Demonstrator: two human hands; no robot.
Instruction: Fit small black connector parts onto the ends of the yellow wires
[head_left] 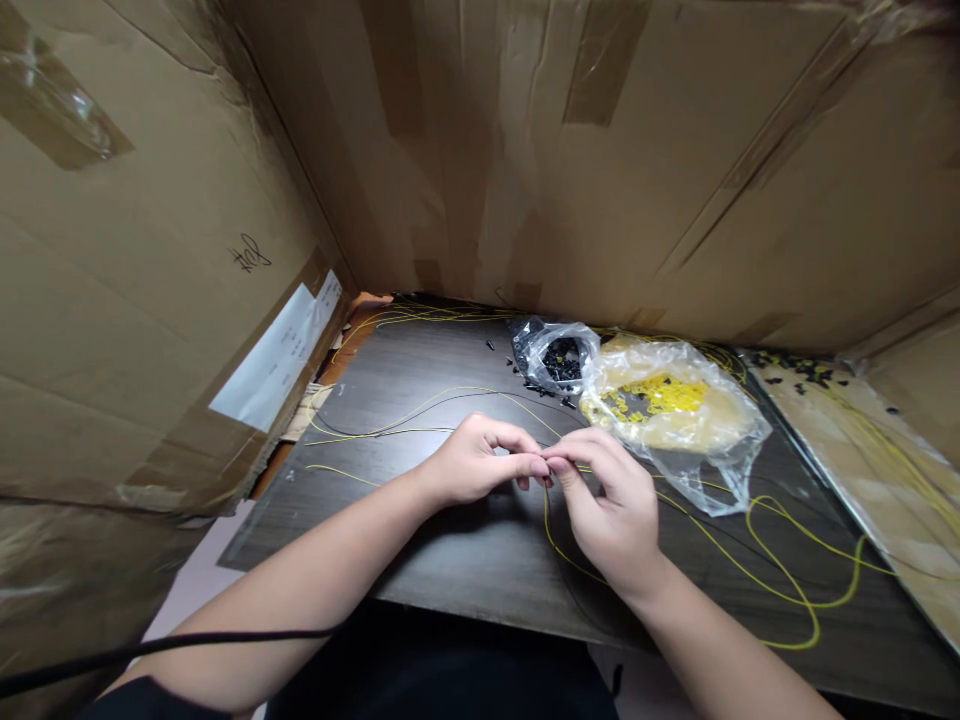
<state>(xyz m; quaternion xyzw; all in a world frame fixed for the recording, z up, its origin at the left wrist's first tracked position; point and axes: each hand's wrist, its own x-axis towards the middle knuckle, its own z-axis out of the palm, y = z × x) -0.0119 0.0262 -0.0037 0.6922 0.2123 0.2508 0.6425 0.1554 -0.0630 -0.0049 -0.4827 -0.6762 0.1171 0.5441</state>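
My left hand (487, 460) and my right hand (611, 490) meet fingertip to fingertip above the dark table (450, 550). Both are closed in a pinch around something small and dark, too hidden to name. A yellow wire (559, 545) runs down from beneath the fingertips and curves to the right under my right hand. Beyond my hands lies a clear plastic bag (675, 440) with small yellow parts (671, 393). Beside it, to the left, a smaller clear bag (536, 345) holds small black parts (562, 360), some spilled out in front.
Cardboard walls (480, 150) enclose the table at the back and sides. Yellow wires (787, 570) loop across the right of the table. More black pieces (802, 368) lie on a cardboard strip (862, 450) at the right. A black cable (187, 640) crosses my left forearm.
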